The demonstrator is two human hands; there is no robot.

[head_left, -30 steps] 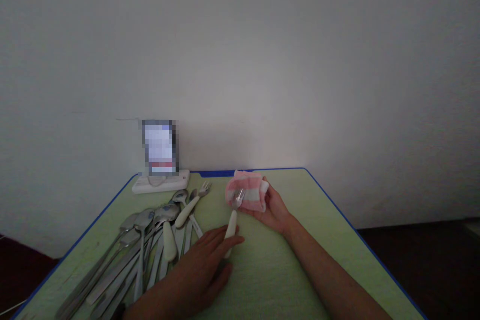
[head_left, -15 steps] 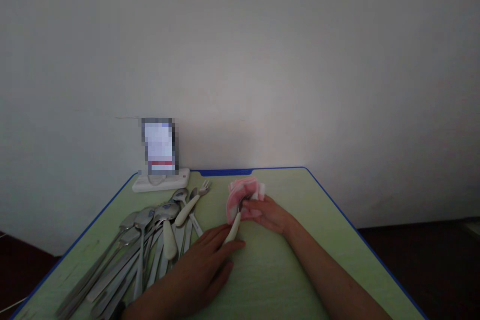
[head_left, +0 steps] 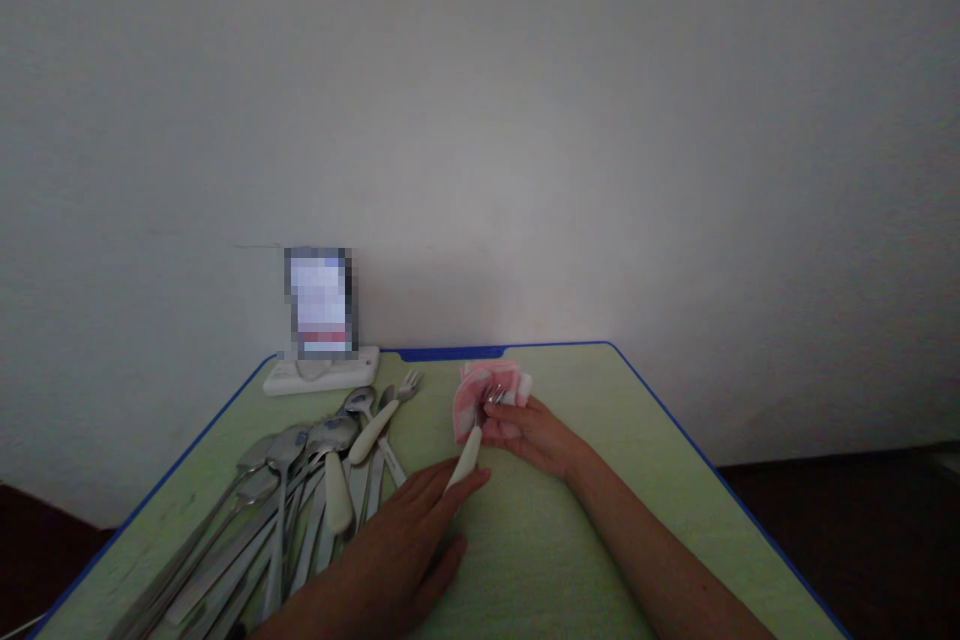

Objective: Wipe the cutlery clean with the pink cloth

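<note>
A fork (head_left: 466,457) with a cream handle is gripped at its handle end by my left hand (head_left: 424,510). Its metal tines point away from me and rest against a folded pink-and-white cloth (head_left: 472,390). My right hand (head_left: 534,428) is closed on the cloth's near right side, with the thumb by the fork's head. The right fingers are partly hidden under the cloth. Left of my left hand lies a pile of metal spoons (head_left: 281,455) and other cutlery, with another cream-handled fork (head_left: 375,428) on top at its far right.
The green table (head_left: 555,540) has a blue edge and stands against a grey wall (head_left: 480,120). At its back left, a blurred-out screen (head_left: 321,305) stands on or behind a white flat device (head_left: 322,375). The cutlery pile covers the table's left side.
The fork's tines now show in front of the cloth, where they were mostly hidden before. Both hands keep their hold. The whole view has shifted slightly.
</note>
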